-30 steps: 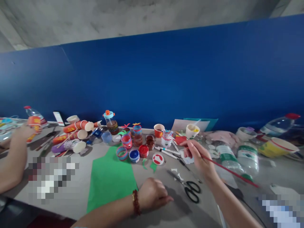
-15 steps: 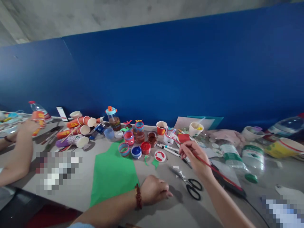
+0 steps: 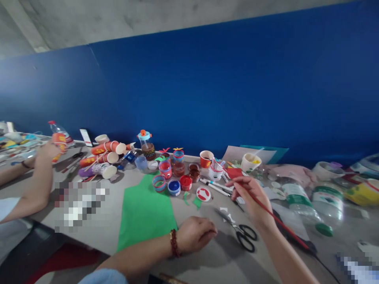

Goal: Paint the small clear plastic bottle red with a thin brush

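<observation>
My right hand (image 3: 251, 199) pinches a thin red paintbrush (image 3: 282, 227), its long handle slanting back over my wrist. The brush's front end points toward a white cup (image 3: 215, 172) and is hard to make out. My left hand (image 3: 197, 234), with a beaded bracelet, rests palm down on the table, fingers curled; their inside is hidden. Under that forearm lies a green sheet (image 3: 148, 215). Black-handled scissors (image 3: 241, 232) lie between my hands. Beyond stand open jars of blue paint (image 3: 174, 187), red paint (image 3: 186, 182) and brown paint (image 3: 194, 174), near a red-smeared white lid (image 3: 203, 194).
At the far left another person's hand (image 3: 49, 152) holds an orange paper cup (image 3: 60, 142). Decorated cups (image 3: 102, 159) lie stacked nearby. Plastic bottles (image 3: 299, 199) lie at right, near a yellow cup (image 3: 363, 193). A blue partition (image 3: 207, 90) stands behind the table.
The view has swung slightly left, so the table things appear farther right. My left fingers look more curled in. The right hand keeps its hold on the paintbrush.
</observation>
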The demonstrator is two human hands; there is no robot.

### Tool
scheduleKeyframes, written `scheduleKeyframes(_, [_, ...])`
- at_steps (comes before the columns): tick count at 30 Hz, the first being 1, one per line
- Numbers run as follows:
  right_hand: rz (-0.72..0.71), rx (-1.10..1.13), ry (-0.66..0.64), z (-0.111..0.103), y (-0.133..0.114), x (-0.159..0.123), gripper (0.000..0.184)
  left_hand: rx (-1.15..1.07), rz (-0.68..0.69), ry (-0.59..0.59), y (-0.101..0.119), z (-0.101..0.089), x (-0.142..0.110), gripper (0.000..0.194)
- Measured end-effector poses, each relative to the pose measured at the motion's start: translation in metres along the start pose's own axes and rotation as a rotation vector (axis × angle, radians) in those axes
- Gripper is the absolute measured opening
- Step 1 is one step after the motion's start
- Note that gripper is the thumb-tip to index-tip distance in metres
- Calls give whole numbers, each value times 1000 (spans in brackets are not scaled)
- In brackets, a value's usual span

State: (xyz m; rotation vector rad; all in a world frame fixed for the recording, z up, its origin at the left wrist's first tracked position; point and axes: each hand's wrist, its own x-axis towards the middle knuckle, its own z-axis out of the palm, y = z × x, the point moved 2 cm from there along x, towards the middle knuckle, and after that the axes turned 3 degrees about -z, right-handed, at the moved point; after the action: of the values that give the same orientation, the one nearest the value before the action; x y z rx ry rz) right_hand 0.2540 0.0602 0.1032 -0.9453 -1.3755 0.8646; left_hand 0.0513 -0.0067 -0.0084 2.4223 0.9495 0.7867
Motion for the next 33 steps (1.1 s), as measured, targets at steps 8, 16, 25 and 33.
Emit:
scheduleKeyframes(8, [24,63,32,-8,7,-7,23,-753,-38,489,28,-95,4,20])
scheduleKeyframes(16, [27,31,36,-4,2,-17,22,-438,29,1001,-2,-152,-22,28])
scheduleKeyframes(25, [63,41,-17,-5,7,-28,22,508,-210,537,-51,-185,13,22])
scheduleKeyframes(33, [74,27,-6,-10,3,-34,21,712,-280,216,-90,-165,73,18])
